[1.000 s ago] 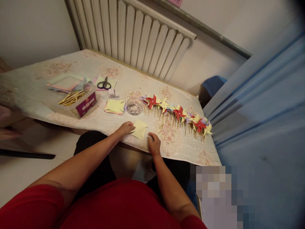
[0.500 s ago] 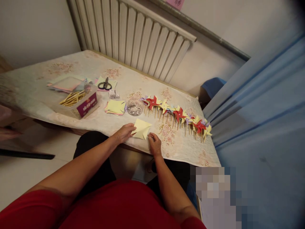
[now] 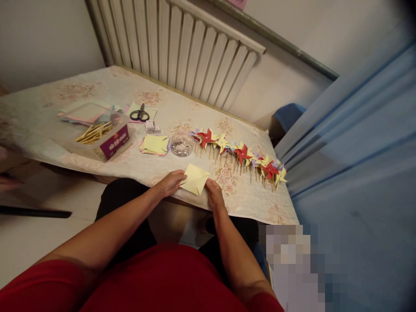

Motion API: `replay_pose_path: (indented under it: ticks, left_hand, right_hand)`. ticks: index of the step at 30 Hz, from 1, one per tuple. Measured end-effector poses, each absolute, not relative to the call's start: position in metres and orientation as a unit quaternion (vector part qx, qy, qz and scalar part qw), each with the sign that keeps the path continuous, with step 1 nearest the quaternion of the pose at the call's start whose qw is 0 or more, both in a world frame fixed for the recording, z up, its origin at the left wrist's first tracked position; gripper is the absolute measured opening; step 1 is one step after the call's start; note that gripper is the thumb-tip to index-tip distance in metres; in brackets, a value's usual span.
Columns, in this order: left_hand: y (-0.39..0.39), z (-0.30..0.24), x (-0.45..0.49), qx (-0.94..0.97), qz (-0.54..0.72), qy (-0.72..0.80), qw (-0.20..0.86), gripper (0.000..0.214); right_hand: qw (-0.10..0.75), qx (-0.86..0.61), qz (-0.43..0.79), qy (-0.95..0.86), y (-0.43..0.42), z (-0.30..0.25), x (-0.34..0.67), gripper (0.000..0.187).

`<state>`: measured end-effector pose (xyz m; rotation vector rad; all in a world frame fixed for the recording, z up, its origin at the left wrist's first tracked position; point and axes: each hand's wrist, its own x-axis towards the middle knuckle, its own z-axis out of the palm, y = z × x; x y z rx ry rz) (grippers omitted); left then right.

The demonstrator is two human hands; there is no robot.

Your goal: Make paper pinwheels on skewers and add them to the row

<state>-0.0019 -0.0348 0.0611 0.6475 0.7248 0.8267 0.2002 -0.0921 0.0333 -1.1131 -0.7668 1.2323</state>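
Note:
A pale yellow paper square (image 3: 196, 178) with cut flaps is held just above the table's near edge. My left hand (image 3: 170, 182) pinches its left side and my right hand (image 3: 214, 194) grips its right corner. Beyond it, a row of finished paper pinwheels (image 3: 238, 155) in red, yellow and purple lies on the flowered tablecloth (image 3: 58, 121). A small clear dish of pins (image 3: 182, 145) sits just behind the held paper, beside a stack of yellow paper squares (image 3: 155, 144).
A clear box of wooden sticks (image 3: 104, 135) stands at the left, with coloured paper sheets (image 3: 85, 113) and black scissors (image 3: 139, 115) behind it. A white radiator (image 3: 182, 47) backs the table. A blue curtain (image 3: 357, 151) hangs at the right.
The yellow paper was lying flat on the table under my left hand. Both hands have since lifted it off the cloth, and my right hand has closed on its right corner.

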Motion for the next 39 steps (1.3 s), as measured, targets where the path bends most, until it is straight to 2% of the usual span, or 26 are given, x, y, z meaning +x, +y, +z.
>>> replay_pose_path:
  ticks: [13, 25, 30, 34, 37, 39]
  left_hand:
    - [-0.042, 0.061, 0.010, 0.368, 0.346, 0.380, 0.775, 0.032]
    - [-0.045, 0.061, 0.010, 0.359, 0.356, 0.403, 0.763, 0.035]
    - [-0.050, 0.060, 0.008, 0.395, 0.371, 0.421, 0.728, 0.045]
    - [-0.056, 0.053, 0.006, 0.459, 0.416, 0.474, 0.626, 0.049]
    - [-0.066, 0.047, 0.005, 0.589, 0.430, 0.526, 0.436, 0.037]
    - [-0.076, 0.044, 0.005, 0.688, 0.411, 0.506, 0.318, 0.030]
  right_hand:
    - [0.577, -0.451, 0.611, -0.302, -0.090, 0.035, 0.188, 0.029]
    - [0.643, -0.433, 0.580, -0.250, -0.086, 0.033, 0.182, 0.033]
    - [0.656, -0.451, 0.564, -0.220, -0.085, 0.029, 0.184, 0.033]
    - [0.660, -0.461, 0.554, -0.212, -0.084, 0.027, 0.187, 0.036]
    - [0.659, -0.468, 0.549, -0.215, -0.083, 0.027, 0.187, 0.035]
    - [0.664, -0.468, 0.541, -0.215, -0.082, 0.027, 0.184, 0.033]
